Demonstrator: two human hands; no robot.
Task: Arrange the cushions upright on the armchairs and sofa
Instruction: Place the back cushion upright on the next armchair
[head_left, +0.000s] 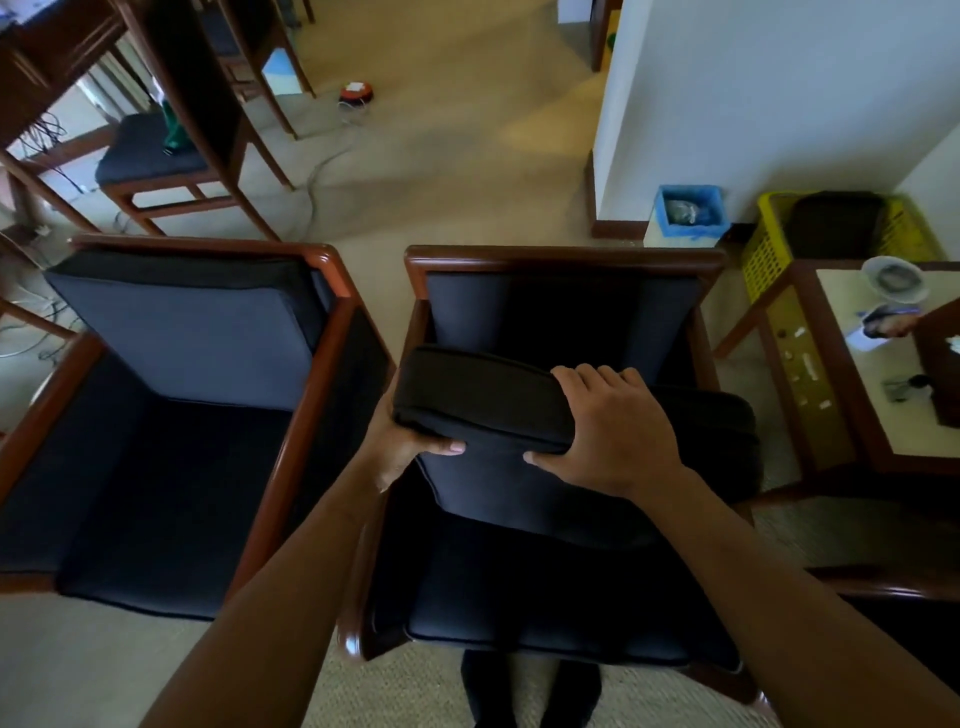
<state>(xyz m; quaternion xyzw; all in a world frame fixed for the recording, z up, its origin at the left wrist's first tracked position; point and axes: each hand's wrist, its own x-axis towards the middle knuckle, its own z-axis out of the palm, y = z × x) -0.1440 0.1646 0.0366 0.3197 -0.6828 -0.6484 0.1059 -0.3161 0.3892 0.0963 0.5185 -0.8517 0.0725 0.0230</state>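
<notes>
Gripping the top edge of a dark cushion (498, 457), my left hand (400, 452) cups its left corner from below, thumb in front, while my right hand (613, 431) clamps over the top. I hold it tilted above the seat of the right armchair (566, 260). Beside it, the left armchair (322, 364) has its back cushion (192, 338) standing upright.

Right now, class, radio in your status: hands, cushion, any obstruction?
Both hands, left and right, gripping the dark cushion over the right armchair. Left armchair's back cushion already upright. Nothing in the way.
</notes>
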